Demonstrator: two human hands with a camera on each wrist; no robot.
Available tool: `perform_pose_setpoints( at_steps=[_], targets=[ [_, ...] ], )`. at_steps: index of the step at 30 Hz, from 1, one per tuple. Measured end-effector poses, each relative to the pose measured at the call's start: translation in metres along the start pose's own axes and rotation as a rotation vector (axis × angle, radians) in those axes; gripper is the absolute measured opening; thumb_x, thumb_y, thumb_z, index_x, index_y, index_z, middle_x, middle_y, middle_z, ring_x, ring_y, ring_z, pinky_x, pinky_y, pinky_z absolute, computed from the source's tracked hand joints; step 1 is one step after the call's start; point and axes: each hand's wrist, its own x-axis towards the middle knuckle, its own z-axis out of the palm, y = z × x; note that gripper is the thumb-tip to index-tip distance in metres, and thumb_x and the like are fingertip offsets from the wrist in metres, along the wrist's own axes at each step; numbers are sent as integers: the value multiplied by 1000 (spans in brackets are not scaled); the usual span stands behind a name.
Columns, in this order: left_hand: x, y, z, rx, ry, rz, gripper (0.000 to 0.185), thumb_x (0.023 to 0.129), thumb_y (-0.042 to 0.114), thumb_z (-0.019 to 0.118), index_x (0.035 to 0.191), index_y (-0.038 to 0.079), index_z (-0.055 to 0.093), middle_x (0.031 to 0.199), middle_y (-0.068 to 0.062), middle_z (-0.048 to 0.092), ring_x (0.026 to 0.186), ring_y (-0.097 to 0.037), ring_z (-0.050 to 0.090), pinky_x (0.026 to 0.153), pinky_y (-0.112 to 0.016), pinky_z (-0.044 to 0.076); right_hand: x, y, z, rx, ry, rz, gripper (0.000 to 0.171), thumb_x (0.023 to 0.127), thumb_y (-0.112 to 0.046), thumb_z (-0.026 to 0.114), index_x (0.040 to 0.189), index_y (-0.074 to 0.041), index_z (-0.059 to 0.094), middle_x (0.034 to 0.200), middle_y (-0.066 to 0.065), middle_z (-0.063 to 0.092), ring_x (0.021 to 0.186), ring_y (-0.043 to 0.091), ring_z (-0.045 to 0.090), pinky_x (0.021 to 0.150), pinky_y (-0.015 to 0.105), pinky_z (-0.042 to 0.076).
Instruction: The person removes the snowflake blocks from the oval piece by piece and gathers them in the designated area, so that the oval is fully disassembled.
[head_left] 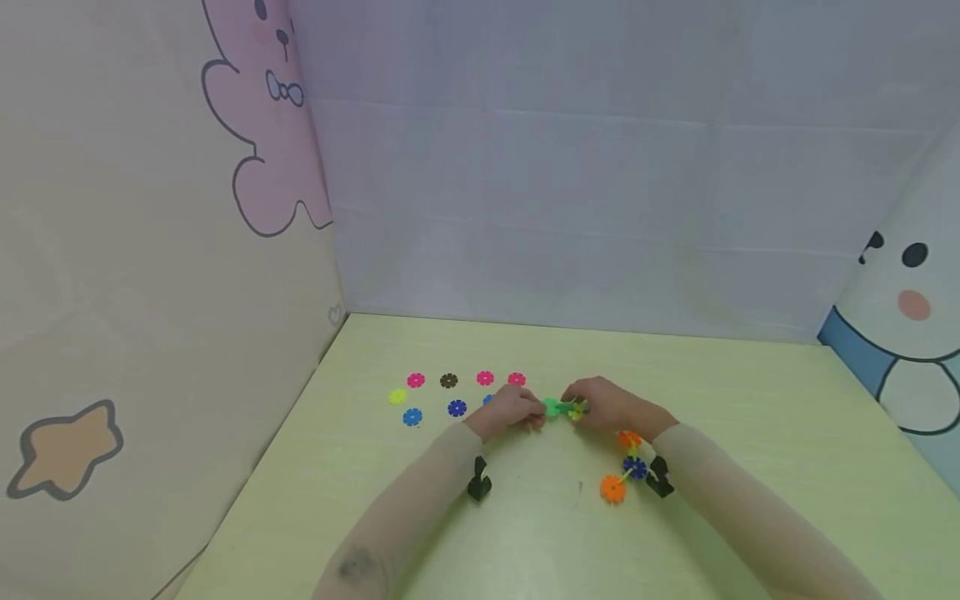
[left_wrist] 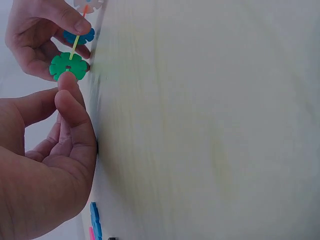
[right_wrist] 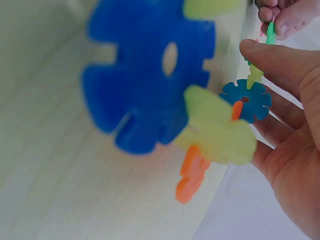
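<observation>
A chain of slotted plastic snowflake discs runs between and under the hands. My left hand (head_left: pixel 512 410) pinches a light green disc (right_wrist: pixel 270 33) at the chain's far end, where it meets a darker green disc (left_wrist: pixel 68 66). My right hand (head_left: pixel 611 404) holds the chain just beyond, thumb on one side by a yellow disc (right_wrist: pixel 254 75) and fingers behind a blue disc (right_wrist: pixel 246 99). The chain trails under the right wrist through a dark blue disc (head_left: pixel 634 467) to an orange disc (head_left: pixel 613 489) at its near end. Fingers partly hide the join.
Loose discs lie left of the hands on the pale table (head_left: pixel 525 542): pink ones (head_left: pixel 416 380), a brown one (head_left: pixel 448 381), a yellow one (head_left: pixel 397 397) and blue ones (head_left: pixel 412 417). A curtain wall (head_left: pixel 585 208) stands behind the table.
</observation>
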Motion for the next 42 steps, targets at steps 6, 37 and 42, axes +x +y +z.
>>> perform_pose_setpoints(
  at_steps=[6, 37, 42],
  targets=[
    [-3, 0, 0, -22, -12, 4, 14, 89, 11, 63, 91, -2, 67, 73, -7, 67, 60, -11, 59, 59, -22, 49, -6, 2, 0, -16, 10, -26, 28, 82, -5, 70, 110, -5, 66, 110, 6, 64, 105, 28, 58, 93, 46, 44],
    [-1, 9, 16, 29, 155, -52, 13, 84, 7, 66, 95, -1, 66, 81, -5, 62, 68, -13, 53, 58, -21, 42, -3, 1, 4, -55, 15, -92, 22, 83, -7, 71, 105, -12, 68, 104, -1, 66, 98, 21, 60, 88, 42, 47],
    [-1, 11, 14, 130, 205, -93, 15, 83, 9, 62, 95, 1, 66, 79, -4, 59, 68, -16, 51, 56, -24, 41, -2, -1, 4, -54, 15, -67, 22, 83, -7, 71, 104, -13, 68, 103, -1, 67, 98, 21, 60, 89, 42, 47]
  ],
)
